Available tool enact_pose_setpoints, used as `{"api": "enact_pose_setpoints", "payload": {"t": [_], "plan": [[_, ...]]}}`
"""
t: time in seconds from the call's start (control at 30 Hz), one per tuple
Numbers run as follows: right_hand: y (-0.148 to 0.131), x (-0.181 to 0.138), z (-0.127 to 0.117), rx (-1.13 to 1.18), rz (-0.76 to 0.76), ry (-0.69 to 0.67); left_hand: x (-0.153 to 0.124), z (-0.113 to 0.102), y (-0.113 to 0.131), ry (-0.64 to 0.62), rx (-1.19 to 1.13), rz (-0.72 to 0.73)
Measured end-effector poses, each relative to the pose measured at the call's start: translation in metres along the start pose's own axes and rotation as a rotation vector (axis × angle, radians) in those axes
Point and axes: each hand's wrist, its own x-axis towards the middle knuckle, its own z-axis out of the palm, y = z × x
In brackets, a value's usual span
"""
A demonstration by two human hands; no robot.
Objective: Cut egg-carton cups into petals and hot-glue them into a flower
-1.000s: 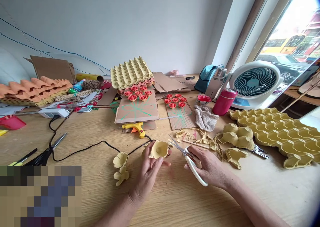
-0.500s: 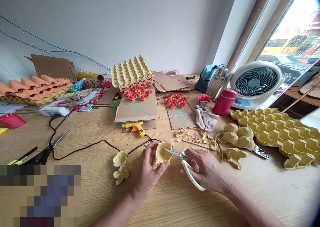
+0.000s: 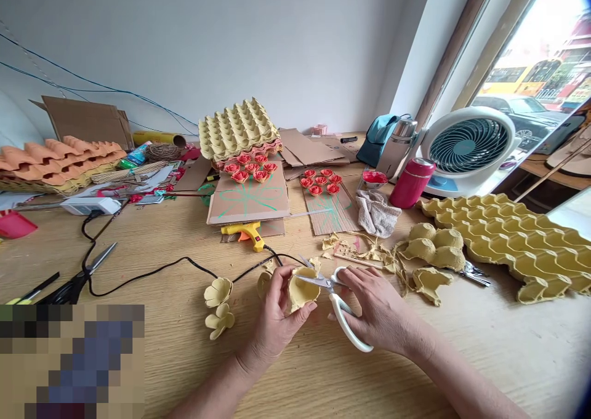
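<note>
My left hand [image 3: 276,317] is closed round a yellow egg-carton cup [image 3: 302,290], its hollow turned toward the right. My right hand [image 3: 376,311] grips white-handled scissors [image 3: 339,305], and their blades reach into the rim of the cup. Both hands hover just above the wooden table [image 3: 323,370] near its front edge. Two cut carton flower shapes [image 3: 219,305] lie to the left of my left hand. Carton scraps [image 3: 364,253] are scattered just beyond my right hand.
A yellow glue gun [image 3: 244,232] with a black cord lies behind the hands. Cardboard sheets with red paper roses [image 3: 249,170], stacked egg trays [image 3: 235,130], a cloth, a red flask [image 3: 410,182] and a fan [image 3: 466,148] stand farther back. Black scissors [image 3: 76,280] lie left; a yellow tray [image 3: 512,234] right.
The scissors have moved left from beside the cup into its rim, and the cup has turned so that its hollow faces them. Both hands have shifted slightly nearer the table's front edge.
</note>
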Motion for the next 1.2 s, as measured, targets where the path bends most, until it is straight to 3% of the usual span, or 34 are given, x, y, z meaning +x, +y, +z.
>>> {"api": "enact_pose_setpoints", "payload": {"t": [0.87, 1.2], "plan": [[0.006, -0.003, -0.002, -0.012, -0.08, -0.019, -0.005, -0.006, 0.001, -0.052, -0.012, -0.004], [0.006, 0.0, 0.001, -0.029, -0.079, -0.005, -0.007, -0.007, -0.013, -0.127, 0.049, 0.05]]}}
